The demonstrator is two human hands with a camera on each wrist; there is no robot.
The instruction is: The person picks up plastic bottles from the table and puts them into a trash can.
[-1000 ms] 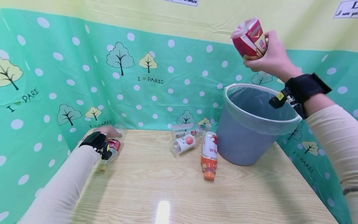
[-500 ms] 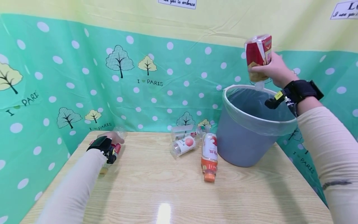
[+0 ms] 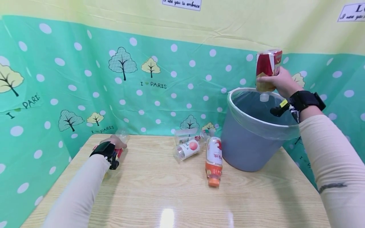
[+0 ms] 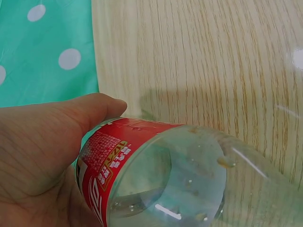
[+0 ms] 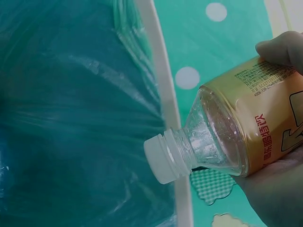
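Note:
My right hand point(image 3: 278, 85) grips a red-and-gold labelled bottle point(image 3: 268, 68) upside down, its white cap point(image 3: 264, 97) just above the far rim of the grey bin point(image 3: 251, 148). In the right wrist view the bottle point(image 5: 241, 137) points cap-first at the bin's bag-lined inside point(image 5: 71, 123). My left hand point(image 3: 114, 143) lies on the table's far left and holds a clear bottle with a red label point(image 4: 142, 179), thumb point(image 4: 90, 111) curled over it.
Near the bin lie an orange-capped bottle point(image 3: 214, 156), a clear bottle with a white label point(image 3: 186, 148) and another clear bottle point(image 3: 189, 135) behind it. The wooden table point(image 3: 171, 196) is walled by green dotted cloth point(image 3: 85, 79) at left and back.
My right hand has turned the bottle cap-down and lowered it toward the bin's rim. The left hand has stayed on its bottle.

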